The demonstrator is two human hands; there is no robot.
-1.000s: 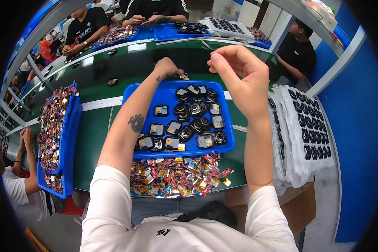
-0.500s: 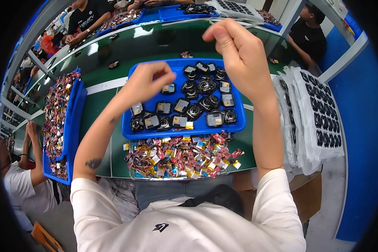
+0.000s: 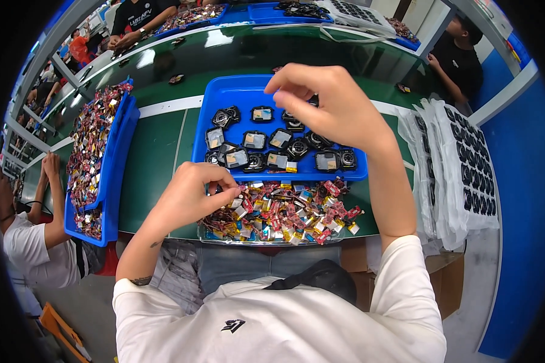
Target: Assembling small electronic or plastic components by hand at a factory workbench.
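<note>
My left hand is at the left edge of a heap of small red circuit boards with silver and yellow battery cells. Its thumb and forefinger come together in a pinch beside the red boards, and what lies between the tips is too small to make out. Over the right part of a blue tray, my right hand hovers with bent fingers, thumb and forefinger apart and nothing visible between them. Several black watch-like cases lie in the tray, many with a grey rectangular piece on top; my right hand hides some.
A long blue bin at the left is heaped with similar boards. White trays of black round parts are stacked at the right. Across the green table sit co-workers, with more bins; another person works at far left.
My left hand has come down from above the tray to the heap of boards. My right hand has moved lower and nearer, its fingers opening apart. The view has shifted slightly.
</note>
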